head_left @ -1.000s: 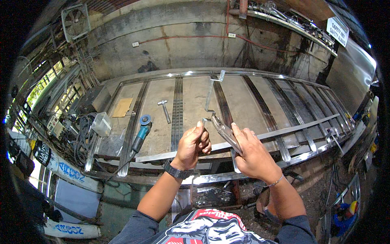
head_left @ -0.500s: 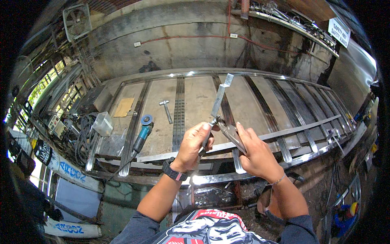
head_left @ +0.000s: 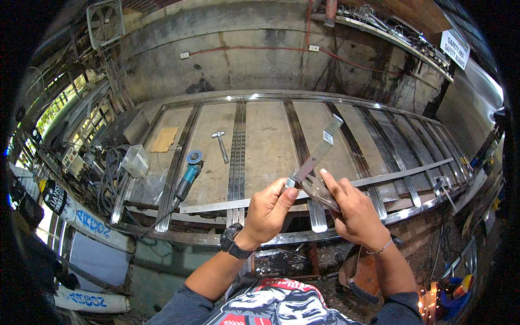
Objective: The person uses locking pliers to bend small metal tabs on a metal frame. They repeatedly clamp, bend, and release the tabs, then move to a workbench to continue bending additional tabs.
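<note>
A bent flat metal strip [head_left: 318,154] with a Z-shaped far end slants up over the middle of the steel frame. My left hand [head_left: 269,212] is closed, its thumb and fingers pinching the strip's near end. My right hand [head_left: 355,211] grips what look like locking pliers [head_left: 319,190], whose jaws meet the strip close to my left fingertips. The fingers hide part of the handles, so how firmly the jaws bite cannot be told. Beneath both hands runs a long flat bar [head_left: 374,180], laid slantwise across the frame [head_left: 236,157].
To the left lie a hammer [head_left: 220,146], a blue angle grinder [head_left: 189,176] with its cord, a brown paper piece [head_left: 164,140] and a clear plastic box [head_left: 136,162]. Coiled cables [head_left: 111,181] crowd the left edge. Orange sparks [head_left: 429,303] show at the lower right.
The strip has tilted to the right and turned. Both hands have come slightly lower, and the left has shifted right, nearer the pliers. Orange sparks have appeared at the lower right.
</note>
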`<state>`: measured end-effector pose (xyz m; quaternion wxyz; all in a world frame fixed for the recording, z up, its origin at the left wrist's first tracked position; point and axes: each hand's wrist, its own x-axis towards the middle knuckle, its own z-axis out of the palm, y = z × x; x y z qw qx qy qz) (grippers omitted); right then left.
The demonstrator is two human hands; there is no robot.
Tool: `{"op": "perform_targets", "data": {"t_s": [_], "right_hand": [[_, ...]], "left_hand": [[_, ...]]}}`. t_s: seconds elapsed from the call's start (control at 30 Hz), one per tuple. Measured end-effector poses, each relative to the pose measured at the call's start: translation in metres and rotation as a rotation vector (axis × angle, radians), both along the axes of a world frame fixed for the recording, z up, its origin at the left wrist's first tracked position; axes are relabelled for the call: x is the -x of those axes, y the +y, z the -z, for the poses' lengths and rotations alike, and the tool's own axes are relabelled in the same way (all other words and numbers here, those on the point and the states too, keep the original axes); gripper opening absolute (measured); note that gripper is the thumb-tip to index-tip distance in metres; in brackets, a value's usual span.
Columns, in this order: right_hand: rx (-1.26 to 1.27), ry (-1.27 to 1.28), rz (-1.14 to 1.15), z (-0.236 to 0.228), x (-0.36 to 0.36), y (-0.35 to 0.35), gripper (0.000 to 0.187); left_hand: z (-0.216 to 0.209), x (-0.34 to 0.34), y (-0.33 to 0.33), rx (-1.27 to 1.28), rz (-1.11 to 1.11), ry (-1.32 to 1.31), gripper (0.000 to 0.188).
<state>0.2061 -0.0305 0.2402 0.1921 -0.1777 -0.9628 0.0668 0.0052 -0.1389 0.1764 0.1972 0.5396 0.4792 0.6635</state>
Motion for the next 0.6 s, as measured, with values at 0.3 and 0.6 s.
{"op": "perform_targets", "data": {"t_s": [0.3, 0.6], "right_hand": [[-0.011, 0.066, -0.046, 0.022, -0.004, 0.013, 0.087], [0.132, 0.201, -0.206, 0.035, -0.009, 0.010, 0.081]], "left_hand": [[-0.010, -0.025, -0.017, 0.003, -0.141, 0.187, 0.024], [0.011, -0.022, -0.019, -0.096, -0.071, 0.278, 0.030]]}}
